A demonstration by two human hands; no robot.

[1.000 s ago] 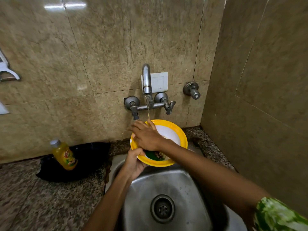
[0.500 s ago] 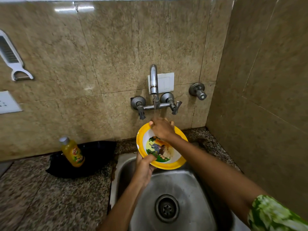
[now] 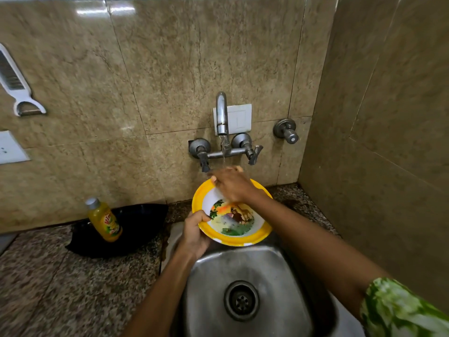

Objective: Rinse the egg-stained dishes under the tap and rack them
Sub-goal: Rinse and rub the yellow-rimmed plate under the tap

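Mid-frame over the sink [image 3: 267,276], the left hand [image 3: 194,235] grips the yellow-rimmed bowl [image 3: 233,235] while the right hand [image 3: 232,186], fingers spread, rubs it under the running tap [image 3: 221,113]; racking remains.

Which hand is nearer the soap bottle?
Left. The left hand grips the bowl's near rim, closer to the soap bottle; the right hand is at the far rim.

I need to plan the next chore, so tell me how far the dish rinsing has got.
Done: nothing is visibly racked, and no rack is in view. In hand: the tap runs, the left hand grips the bowl by its rim over the sink, and the right hand works at its far edge under the stream; cloudy water pools inside. Left: finish this rinse and rack it.
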